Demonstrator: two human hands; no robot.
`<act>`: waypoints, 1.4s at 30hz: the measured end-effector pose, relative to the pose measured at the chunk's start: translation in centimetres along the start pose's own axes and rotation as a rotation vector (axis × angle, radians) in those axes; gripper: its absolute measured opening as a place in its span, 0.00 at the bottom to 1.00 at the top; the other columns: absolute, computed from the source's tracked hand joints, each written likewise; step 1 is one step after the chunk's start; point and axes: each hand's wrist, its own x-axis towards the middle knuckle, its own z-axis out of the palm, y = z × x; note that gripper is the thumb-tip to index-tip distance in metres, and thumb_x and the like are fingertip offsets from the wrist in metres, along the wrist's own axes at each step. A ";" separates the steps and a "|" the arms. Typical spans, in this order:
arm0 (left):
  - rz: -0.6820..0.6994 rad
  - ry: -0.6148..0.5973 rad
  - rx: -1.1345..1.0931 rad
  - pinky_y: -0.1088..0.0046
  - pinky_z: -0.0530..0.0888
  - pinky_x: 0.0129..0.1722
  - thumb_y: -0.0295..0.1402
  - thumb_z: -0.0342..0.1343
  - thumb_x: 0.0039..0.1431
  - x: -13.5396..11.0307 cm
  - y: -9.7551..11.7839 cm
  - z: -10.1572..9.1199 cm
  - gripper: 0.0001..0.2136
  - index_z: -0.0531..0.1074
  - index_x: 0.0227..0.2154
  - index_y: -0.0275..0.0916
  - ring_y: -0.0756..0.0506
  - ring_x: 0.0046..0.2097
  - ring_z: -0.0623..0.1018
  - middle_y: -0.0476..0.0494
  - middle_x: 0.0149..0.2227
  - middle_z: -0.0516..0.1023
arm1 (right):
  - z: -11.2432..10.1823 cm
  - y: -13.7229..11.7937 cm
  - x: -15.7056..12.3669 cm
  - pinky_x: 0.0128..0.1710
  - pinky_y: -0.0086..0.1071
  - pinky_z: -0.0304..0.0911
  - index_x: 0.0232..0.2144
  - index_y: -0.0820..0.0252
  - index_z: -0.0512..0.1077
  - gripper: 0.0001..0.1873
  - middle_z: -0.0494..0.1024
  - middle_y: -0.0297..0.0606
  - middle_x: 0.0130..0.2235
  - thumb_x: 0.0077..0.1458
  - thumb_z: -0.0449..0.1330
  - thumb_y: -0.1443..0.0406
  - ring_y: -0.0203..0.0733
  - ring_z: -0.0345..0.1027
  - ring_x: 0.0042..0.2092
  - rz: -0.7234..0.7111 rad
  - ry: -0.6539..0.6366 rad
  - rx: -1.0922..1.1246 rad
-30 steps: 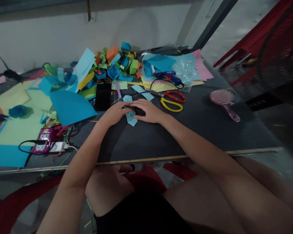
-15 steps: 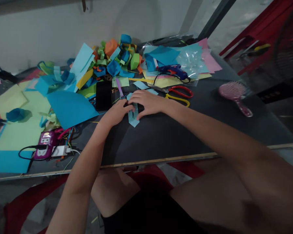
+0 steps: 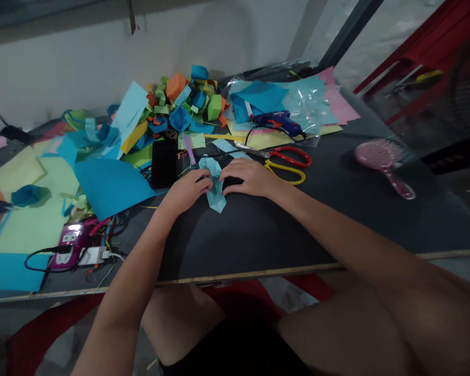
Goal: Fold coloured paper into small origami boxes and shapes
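Observation:
A light blue piece of folded paper [image 3: 216, 198] lies on the dark table between my hands, its ends pointed and its middle pinched inward. My left hand [image 3: 188, 189] grips its left edge with curled fingers. On the opposite edge, my right hand [image 3: 245, 177] has its thumb and fingertips closed on the paper. Just behind sits another light blue paper strip [image 3: 225, 147]. Scissors [image 3: 285, 156] with one red and one yellow handle rest beyond my right hand. A black phone [image 3: 164, 163] and a purple stick-like piece [image 3: 189, 148] are near my left hand.
Folded paper pieces in several colours [image 3: 180, 117] are heaped against the wall. A blue glue gun [image 3: 280, 122] lies on paper sheets. The pink hairbrush [image 3: 382, 162] is at the right. A purple power adapter [image 3: 68, 245] with cables and a large blue sheet [image 3: 112, 185] occupy the left.
My hands have drawn slightly apart, to either side of the light blue paper. More of it shows now, and its sides look pushed inward. The camera view has tilted up a little.

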 end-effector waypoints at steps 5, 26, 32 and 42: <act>-0.006 0.073 -0.083 0.67 0.74 0.48 0.28 0.47 0.68 0.4 -0.3 0.5 0.09 0.73 0.40 0.38 0.44 0.48 0.76 0.37 0.45 0.76 | 0.3 -0.5 -0.3 0.43 0.40 0.66 0.48 0.53 0.71 0.24 0.78 0.42 0.44 0.52 0.66 0.51 0.49 0.73 0.43 0.219 0.052 0.030; 0.021 0.049 -0.031 0.64 0.74 0.50 0.20 0.50 0.52 0.0 0.1 -0.3 0.13 0.68 0.41 0.37 0.41 0.47 0.75 0.37 0.42 0.74 | 0.3 -0.4 -0.3 0.45 0.39 0.70 0.38 0.56 0.71 0.08 0.79 0.39 0.40 0.54 0.59 0.66 0.43 0.75 0.41 0.125 0.098 0.226; -0.122 0.004 0.073 0.62 0.75 0.45 0.25 0.52 0.54 -0.1 0.4 -0.6 0.10 0.69 0.40 0.37 0.40 0.43 0.77 0.40 0.39 0.76 | 0.9 -0.1 -0.3 0.49 0.43 0.71 0.45 0.55 0.66 0.20 0.78 0.39 0.41 0.48 0.63 0.69 0.45 0.75 0.43 0.227 0.135 0.279; 0.001 0.055 -0.021 0.63 0.76 0.50 0.22 0.49 0.54 -0.1 0.0 0.2 0.11 0.73 0.37 0.37 0.42 0.48 0.77 0.40 0.42 0.78 | 1.1 0.2 -0.3 0.48 0.44 0.72 0.49 0.56 0.66 0.23 0.78 0.41 0.42 0.51 0.67 0.62 0.47 0.75 0.44 0.204 0.110 0.193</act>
